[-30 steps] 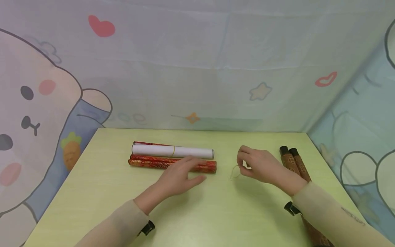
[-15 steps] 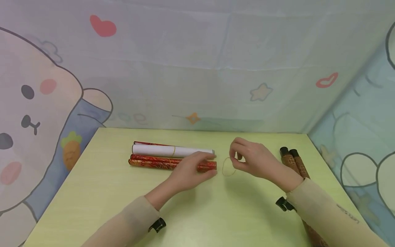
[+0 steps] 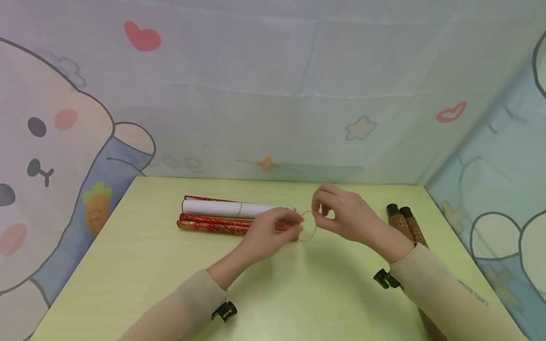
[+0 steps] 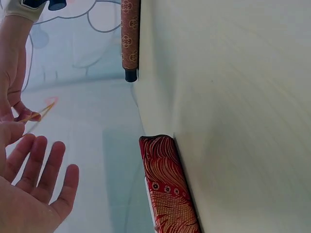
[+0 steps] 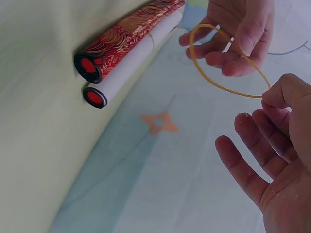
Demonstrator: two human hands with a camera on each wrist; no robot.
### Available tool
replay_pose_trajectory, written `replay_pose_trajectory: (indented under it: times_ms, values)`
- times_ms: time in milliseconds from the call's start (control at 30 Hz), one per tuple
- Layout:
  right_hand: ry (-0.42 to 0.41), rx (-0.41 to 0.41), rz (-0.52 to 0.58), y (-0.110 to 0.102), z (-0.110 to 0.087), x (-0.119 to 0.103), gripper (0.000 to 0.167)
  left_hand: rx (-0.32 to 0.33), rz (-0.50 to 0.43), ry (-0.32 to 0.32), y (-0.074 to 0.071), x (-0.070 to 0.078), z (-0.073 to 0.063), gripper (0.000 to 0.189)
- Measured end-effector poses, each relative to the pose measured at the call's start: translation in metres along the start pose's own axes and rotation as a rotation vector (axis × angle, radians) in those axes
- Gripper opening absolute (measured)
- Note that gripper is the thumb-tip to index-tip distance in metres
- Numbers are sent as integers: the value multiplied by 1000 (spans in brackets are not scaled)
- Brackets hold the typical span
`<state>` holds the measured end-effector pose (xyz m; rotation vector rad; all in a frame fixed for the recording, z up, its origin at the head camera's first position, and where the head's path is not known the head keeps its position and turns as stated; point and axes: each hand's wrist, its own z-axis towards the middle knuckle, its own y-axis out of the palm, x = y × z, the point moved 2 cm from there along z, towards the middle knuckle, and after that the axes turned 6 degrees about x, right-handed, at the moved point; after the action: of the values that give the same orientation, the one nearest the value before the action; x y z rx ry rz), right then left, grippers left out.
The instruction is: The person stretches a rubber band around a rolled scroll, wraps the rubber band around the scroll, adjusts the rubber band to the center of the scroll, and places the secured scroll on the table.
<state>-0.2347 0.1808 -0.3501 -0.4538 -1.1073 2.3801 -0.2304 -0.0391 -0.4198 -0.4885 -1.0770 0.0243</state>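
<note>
Right hand (image 3: 347, 217) pinching yellow band (image 5: 228, 91), left hand (image 3: 266, 235) overlapping red rolls (image 3: 213, 227), grip unclear, right sleeve (image 3: 452, 293) partly hiding brown rolls (image 3: 401, 225)

The head camera looks forward and down over the surface (image 3: 170, 284), far enough back to take in both forearms, with the patterned cloth (image 3: 239, 61) filling its 12 o'clock half. The left wrist camera sits close to the left hand (image 3: 270, 232), seen at 8 o'clock, and is rolled sideways, so the surface stands upright towards 3 o'clock. The right wrist camera, likewise close, has the right hand (image 3: 350, 215) at 4 o'clock and the surface slanting along its 9 o'clock side. Both wrist views share the two hands, the yellow band (image 5: 221, 86) and red patterned roll (image 4: 167, 189); the orange star print (image 5: 167, 125) links head and right wrist.
</note>
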Motion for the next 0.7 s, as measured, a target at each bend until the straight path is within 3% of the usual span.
replay_pose_trajectory:
  times_ms: [133, 467, 600, 700]
  values:
    - [10, 10, 23, 0, 1, 0, 11, 30, -20, -4, -1, 1, 0, 11]
    - [44, 36, 96, 4, 0, 2, 15, 49, -150, 5, -6, 6, 2, 9]
    - [95, 16, 140, 9, -1, 1, 6, 55, -142, 38, -10, 11, 4, 9]
    - [139, -9, 163, 14, -3, -1, 15, 46, -131, 52, -14, 14, 5, 8]
